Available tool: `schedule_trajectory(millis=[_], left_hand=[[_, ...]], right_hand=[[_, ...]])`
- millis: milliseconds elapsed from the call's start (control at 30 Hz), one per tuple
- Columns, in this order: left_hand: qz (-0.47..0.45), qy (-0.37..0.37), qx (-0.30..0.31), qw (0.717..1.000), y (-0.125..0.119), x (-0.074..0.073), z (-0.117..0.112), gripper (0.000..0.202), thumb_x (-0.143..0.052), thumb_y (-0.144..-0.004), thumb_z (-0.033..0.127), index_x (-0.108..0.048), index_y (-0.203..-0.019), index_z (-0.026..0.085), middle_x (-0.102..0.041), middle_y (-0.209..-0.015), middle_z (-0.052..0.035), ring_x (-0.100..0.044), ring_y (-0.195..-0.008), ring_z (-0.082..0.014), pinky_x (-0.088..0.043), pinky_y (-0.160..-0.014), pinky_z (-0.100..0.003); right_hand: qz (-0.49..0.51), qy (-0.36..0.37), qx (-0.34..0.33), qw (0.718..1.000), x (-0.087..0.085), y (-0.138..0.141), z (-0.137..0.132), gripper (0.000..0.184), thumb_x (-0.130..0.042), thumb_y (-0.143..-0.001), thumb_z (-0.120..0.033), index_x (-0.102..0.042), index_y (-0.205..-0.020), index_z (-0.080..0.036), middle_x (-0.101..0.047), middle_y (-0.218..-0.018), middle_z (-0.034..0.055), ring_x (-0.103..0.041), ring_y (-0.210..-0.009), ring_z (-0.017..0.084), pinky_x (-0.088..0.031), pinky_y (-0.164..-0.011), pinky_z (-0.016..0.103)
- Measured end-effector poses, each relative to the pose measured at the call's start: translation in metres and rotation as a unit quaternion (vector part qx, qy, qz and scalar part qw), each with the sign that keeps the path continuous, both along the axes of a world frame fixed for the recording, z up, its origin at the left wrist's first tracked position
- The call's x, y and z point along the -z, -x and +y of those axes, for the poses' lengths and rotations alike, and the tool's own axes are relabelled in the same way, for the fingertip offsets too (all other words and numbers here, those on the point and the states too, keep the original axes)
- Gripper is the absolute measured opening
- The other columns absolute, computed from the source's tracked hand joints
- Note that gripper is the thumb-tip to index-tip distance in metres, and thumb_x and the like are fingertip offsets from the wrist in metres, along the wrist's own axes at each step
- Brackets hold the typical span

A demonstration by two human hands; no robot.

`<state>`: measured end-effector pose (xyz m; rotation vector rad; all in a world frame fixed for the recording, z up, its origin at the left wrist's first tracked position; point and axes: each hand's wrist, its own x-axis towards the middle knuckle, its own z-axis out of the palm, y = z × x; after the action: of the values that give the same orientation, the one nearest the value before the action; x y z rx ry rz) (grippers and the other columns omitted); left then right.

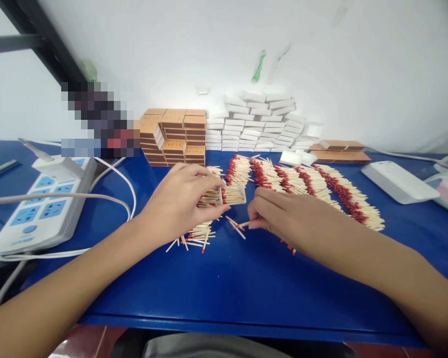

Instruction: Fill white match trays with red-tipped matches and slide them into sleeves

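My left hand (pixel 188 199) grips a white matchbox tray (pixel 240 194) between thumb and fingers, and matches lie inside it. To its right, my right hand (pixel 267 206) has its fingers pinched on a match (pixel 242 224) just above the table. A few loose red-tipped matches (pixel 236 228) cross each other by those fingertips. Below my left hand a scattered heap of matches (pixel 199 237) spreads over the table. Rows of red-headed matches (pixel 343 194) lie behind and beyond my right hand, which hides part of them.
Orange matchboxes (pixel 173 132) are stacked against the wall beside a pile of white trays (pixel 254 124). More orange boxes (pixel 339 155) lie at right, near a white adapter (pixel 399 181). A power strip (pixel 41 204) with cables occupies the left of the blue table (pixel 209 293).
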<state>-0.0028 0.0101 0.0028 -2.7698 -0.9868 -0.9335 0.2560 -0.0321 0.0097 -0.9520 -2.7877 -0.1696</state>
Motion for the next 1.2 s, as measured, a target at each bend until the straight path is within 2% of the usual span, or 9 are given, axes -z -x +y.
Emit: schedule_trajectory(millis=[167, 267, 367, 433, 567, 700, 900, 1033, 1200], left_hand=[[-0.014, 0.030, -0.008, 0.999, -0.002, 0.001, -0.003, 0.032, -0.083, -0.085, 0.038, -0.075, -0.109, 0.019, -0.076, -0.112, -0.0075, -0.071, -0.108, -0.0245, -0.051, -0.096, -0.039], [-0.008, 0.025, -0.016, 1.000, -0.002, -0.001, -0.005, 0.032, -0.082, -0.086, 0.039, -0.075, -0.109, 0.019, -0.076, -0.109, -0.0073, -0.071, -0.106, -0.0250, -0.051, -0.097, -0.040], [-0.013, 0.012, -0.028, 0.999, -0.001, -0.002, -0.005, 0.032, -0.082, -0.086, 0.040, -0.075, -0.108, 0.018, -0.076, -0.108, -0.0076, -0.071, -0.104, -0.0249, -0.051, -0.096, -0.040], [-0.013, 0.007, -0.033, 0.999, -0.001, -0.002, -0.004, 0.031, -0.082, -0.086, 0.039, -0.075, -0.108, 0.019, -0.076, -0.109, -0.0076, -0.071, -0.104, -0.0247, -0.051, -0.096, -0.040], [-0.008, 0.010, -0.037, 0.999, -0.001, -0.002, -0.004, 0.031, -0.082, -0.086, 0.040, -0.075, -0.109, 0.021, -0.077, -0.111, -0.0072, -0.071, -0.106, -0.0245, -0.051, -0.097, -0.039], [-0.009, 0.015, -0.038, 0.999, -0.001, -0.002, -0.005, 0.030, -0.081, -0.087, 0.041, -0.074, -0.109, 0.022, -0.077, -0.111, -0.0058, -0.071, -0.105, -0.0237, -0.050, -0.098, -0.039], [0.000, 0.007, -0.019, 1.000, -0.001, -0.003, -0.006, 0.032, -0.081, -0.088, 0.040, -0.074, -0.110, 0.019, -0.078, -0.109, -0.0074, -0.071, -0.108, -0.0253, -0.050, -0.098, -0.040], [-0.003, 0.004, -0.013, 1.000, -0.001, -0.002, -0.004, 0.031, -0.082, -0.087, 0.038, -0.074, -0.110, 0.019, -0.077, -0.109, -0.0071, -0.071, -0.106, -0.0241, -0.050, -0.096, -0.039], [0.000, 0.010, 0.017, 1.000, -0.002, -0.001, -0.006, 0.030, -0.080, -0.088, 0.038, -0.075, -0.111, 0.019, -0.076, -0.112, -0.0080, -0.070, -0.108, -0.0235, -0.051, -0.096, -0.037]], right_hand=[[0.029, 0.019, 0.011, 0.999, 0.000, 0.008, -0.007, 0.022, -0.045, -0.110, -0.031, -0.056, -0.095, -0.019, -0.063, -0.092, 0.0046, -0.059, -0.070, 0.017, -0.034, -0.059, 0.029], [0.053, 0.140, 0.043, 0.988, -0.004, 0.000, -0.006, 0.024, -0.045, -0.110, -0.037, -0.056, -0.095, -0.021, -0.064, -0.089, 0.0018, -0.060, -0.070, 0.016, -0.036, -0.060, 0.028], [0.044, 0.271, 0.084, 0.958, -0.007, -0.012, -0.002, 0.028, -0.044, -0.109, -0.042, -0.056, -0.092, -0.024, -0.066, -0.085, -0.0008, -0.059, -0.067, 0.014, -0.037, -0.058, 0.027], [0.043, 0.303, 0.103, 0.947, -0.009, -0.016, 0.000, 0.030, -0.044, -0.109, -0.045, -0.056, -0.090, -0.024, -0.067, -0.085, -0.0004, -0.060, -0.068, 0.015, -0.039, -0.058, 0.027], [0.063, 0.275, 0.117, 0.952, -0.012, -0.017, 0.003, 0.029, -0.046, -0.108, -0.045, -0.055, -0.089, -0.025, -0.067, -0.082, 0.0004, -0.060, -0.067, 0.017, -0.039, -0.056, 0.028], [0.062, 0.294, 0.109, 0.948, -0.016, -0.022, 0.002, 0.030, -0.046, -0.107, -0.046, -0.057, -0.088, -0.026, -0.067, -0.078, -0.0003, -0.060, -0.063, 0.016, -0.040, -0.053, 0.028], [0.092, 0.335, 0.091, 0.933, -0.022, -0.027, 0.003, 0.029, -0.048, -0.107, -0.047, -0.060, -0.092, -0.026, -0.068, -0.084, -0.0001, -0.062, -0.069, 0.016, -0.045, -0.057, 0.026], [0.116, 0.336, 0.102, 0.929, -0.024, -0.022, 0.004, 0.030, -0.048, -0.106, -0.048, -0.059, -0.090, -0.025, -0.065, -0.080, -0.0009, -0.058, -0.066, 0.014, -0.043, -0.056, 0.026], [0.159, 0.286, 0.117, 0.937, -0.018, -0.016, 0.010, 0.027, -0.051, -0.105, -0.047, -0.060, -0.093, -0.024, -0.066, -0.082, 0.0000, -0.058, -0.069, 0.015, -0.042, -0.058, 0.026]])
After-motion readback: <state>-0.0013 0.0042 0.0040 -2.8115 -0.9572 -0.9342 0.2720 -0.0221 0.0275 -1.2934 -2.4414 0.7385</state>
